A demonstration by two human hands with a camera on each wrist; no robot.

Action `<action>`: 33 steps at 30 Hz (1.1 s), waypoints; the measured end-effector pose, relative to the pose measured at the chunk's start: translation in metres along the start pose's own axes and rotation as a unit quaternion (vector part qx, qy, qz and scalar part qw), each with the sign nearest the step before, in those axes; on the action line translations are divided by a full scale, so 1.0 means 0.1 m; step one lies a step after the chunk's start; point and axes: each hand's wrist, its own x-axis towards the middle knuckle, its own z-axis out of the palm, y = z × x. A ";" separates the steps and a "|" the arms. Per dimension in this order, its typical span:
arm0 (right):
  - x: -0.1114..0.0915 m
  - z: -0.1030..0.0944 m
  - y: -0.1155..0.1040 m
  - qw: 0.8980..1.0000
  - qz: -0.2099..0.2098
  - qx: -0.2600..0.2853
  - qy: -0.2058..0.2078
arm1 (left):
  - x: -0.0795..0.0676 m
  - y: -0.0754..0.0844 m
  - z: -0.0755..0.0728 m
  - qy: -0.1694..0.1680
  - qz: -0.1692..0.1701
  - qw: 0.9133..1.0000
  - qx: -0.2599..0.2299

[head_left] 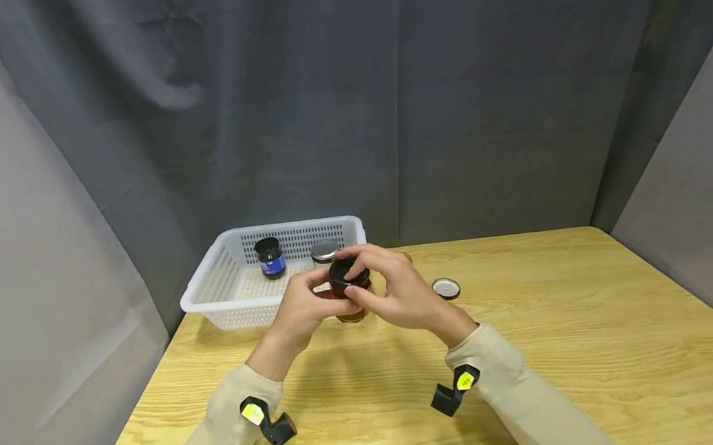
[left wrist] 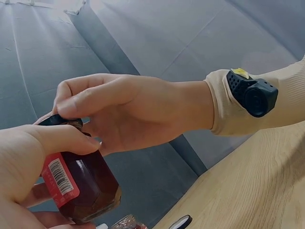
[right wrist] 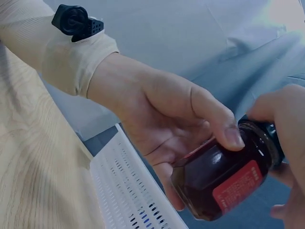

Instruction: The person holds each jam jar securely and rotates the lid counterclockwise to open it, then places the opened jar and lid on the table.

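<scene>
A dark glass jar [left wrist: 93, 183] with a faceted body, a red barcode label [left wrist: 60, 179] and a black lid [head_left: 340, 272] is held up above the front of the table. My left hand [head_left: 303, 302] grips its body, thumb on the near side and fingers around the far side. From the right, my right hand [head_left: 395, 285] holds the lid with its thumb and curled fingers. The right wrist view shows the jar [right wrist: 205, 183] tilted, its lid end toward the right hand [right wrist: 290, 124].
A white perforated basket [head_left: 228, 305] stands behind the hands at left. Inside are a blue-labelled jar [head_left: 271, 261] and a jar with a silver lid [head_left: 324, 249]. A loose lid [head_left: 446, 288] lies upturned on the wooden table [head_left: 562, 318]. Behind my right hand a glass rim [left wrist: 125, 222] shows.
</scene>
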 end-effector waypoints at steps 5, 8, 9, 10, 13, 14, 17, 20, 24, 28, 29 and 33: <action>-0.01 0.04 -0.02 0.999 0.005 -0.015 0.035 | -0.01 0.02 0.02 -0.003 -0.003 1.000 -0.008; -0.02 0.07 -0.02 0.998 0.011 -0.025 0.050 | -0.02 0.03 0.02 -0.006 -0.009 1.000 -0.014; -0.02 0.07 -0.02 0.998 0.013 -0.025 0.053 | -0.03 0.03 0.02 -0.006 -0.009 1.000 -0.013; -0.02 0.07 -0.03 0.998 0.013 -0.024 0.054 | -0.03 0.03 0.02 -0.006 -0.010 1.000 -0.013; -0.03 0.06 -0.02 0.999 0.015 -0.015 0.049 | -0.04 0.04 0.02 -0.003 -0.009 1.000 -0.006; -0.03 0.05 -0.02 0.999 0.016 -0.012 0.046 | -0.04 0.04 0.01 -0.001 -0.008 1.000 -0.003; -0.03 0.03 -0.02 0.999 0.017 -0.006 0.037 | -0.03 0.04 0.00 0.002 -0.008 1.000 0.001; -0.03 0.00 -0.01 0.999 0.017 -0.002 0.032 | -0.03 0.03 0.00 0.003 -0.008 1.000 0.001; -0.03 -0.02 0.00 0.999 0.018 0.007 0.031 | -0.02 0.03 -0.01 0.002 -0.009 1.000 -0.001; -0.03 -0.01 0.02 0.999 0.018 0.013 0.041 | -0.01 0.03 -0.01 0.000 -0.007 1.000 -0.002; -0.03 -0.01 0.02 0.999 0.018 0.015 0.047 | -0.01 0.03 0.00 -0.002 -0.007 1.000 -0.002; -0.01 0.03 0.00 0.997 0.016 0.020 0.079 | 0.00 0.04 0.01 -0.013 -0.005 1.000 -0.006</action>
